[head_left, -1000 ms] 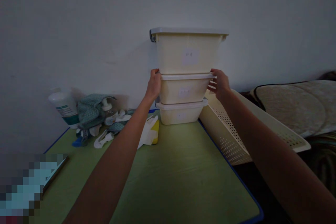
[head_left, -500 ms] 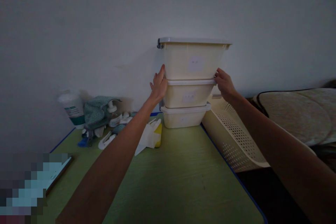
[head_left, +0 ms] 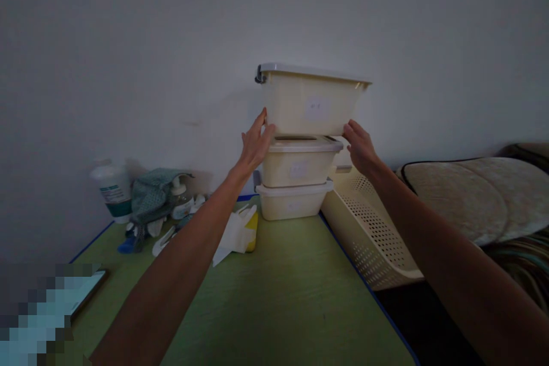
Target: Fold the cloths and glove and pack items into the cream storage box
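Between my two hands is a cream lidded storage box (head_left: 311, 100), raised off the stack and tilted slightly down to the right. My left hand (head_left: 256, 140) grips its lower left side, the thumb near the bottom edge. At its lower right corner my right hand (head_left: 359, 143) holds it with bent fingers. Below it stands a middle storage box (head_left: 281, 168) with a pale lid, resting on a bottom storage box (head_left: 294, 204). A small white label (head_left: 316, 107) is on the front of the held box. Its underside is hidden from me.
The boxes stand on a green table (head_left: 266, 297) with a blue edge. To the left are a white bottle (head_left: 112, 189), a grey-green cloth (head_left: 152, 194), a pump bottle (head_left: 182, 200) and white wipes (head_left: 235, 234). A perforated cream basket (head_left: 364, 234) and a cushion (head_left: 463, 194) are at the right.
The top box has come up off the middle box, opening a gap that shows the middle lid. It now tilts down to the right. My hands have stayed on its sides.
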Available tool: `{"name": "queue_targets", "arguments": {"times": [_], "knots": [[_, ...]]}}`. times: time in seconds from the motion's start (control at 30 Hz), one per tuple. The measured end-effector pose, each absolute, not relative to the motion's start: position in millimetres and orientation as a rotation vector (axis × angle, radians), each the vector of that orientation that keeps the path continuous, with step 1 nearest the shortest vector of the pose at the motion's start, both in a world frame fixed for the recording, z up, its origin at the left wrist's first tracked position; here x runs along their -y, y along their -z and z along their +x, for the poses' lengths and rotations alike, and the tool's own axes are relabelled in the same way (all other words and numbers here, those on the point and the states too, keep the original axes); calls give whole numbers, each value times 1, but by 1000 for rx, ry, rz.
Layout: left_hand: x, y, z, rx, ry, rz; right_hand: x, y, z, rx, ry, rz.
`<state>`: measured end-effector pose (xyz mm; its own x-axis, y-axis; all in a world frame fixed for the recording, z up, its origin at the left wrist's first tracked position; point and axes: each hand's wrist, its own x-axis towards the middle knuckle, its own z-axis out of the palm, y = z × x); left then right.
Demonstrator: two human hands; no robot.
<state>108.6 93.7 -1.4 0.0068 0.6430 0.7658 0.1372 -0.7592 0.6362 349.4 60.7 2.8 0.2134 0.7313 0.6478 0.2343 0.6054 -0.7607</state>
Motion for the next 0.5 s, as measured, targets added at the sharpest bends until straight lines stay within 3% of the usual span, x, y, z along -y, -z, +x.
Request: {"name": "queue_targets", "arguments": {"times": [0.23,0.5], "knots": [[-45,-9,113,-666,-1985,1861,-16,-5,339,1317,-418,-798],[34,23,118,-740,-2126,1706,53,32,331,1254,-308,-734]]}}
